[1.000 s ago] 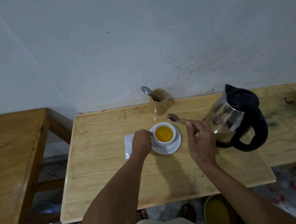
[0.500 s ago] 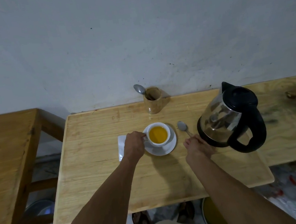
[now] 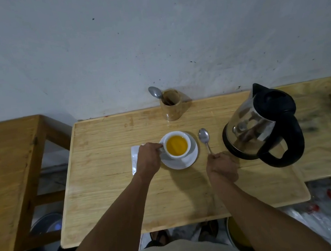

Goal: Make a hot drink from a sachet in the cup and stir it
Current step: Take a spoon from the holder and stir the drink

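1. Cup (image 3: 177, 144) sits on its saucer (image 3: 193, 155) mid-surface (image 3: 108, 175), full of orange drink; your left hand (image 3: 148, 156) is closed on the handle side.
2. Right hand (image 3: 221, 165) is closed on the spoon (image 3: 205, 139) handle end, bowl lying beside the saucer.
3. Ceramic looks fragile, liquid likely hot and near the rim: steady by the handle.
4. Spoon is light, stiff, slick; hold it mid-handle.

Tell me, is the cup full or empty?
Nearly full: orange drink fills the white cup close to its rim, seen from above on its saucer.
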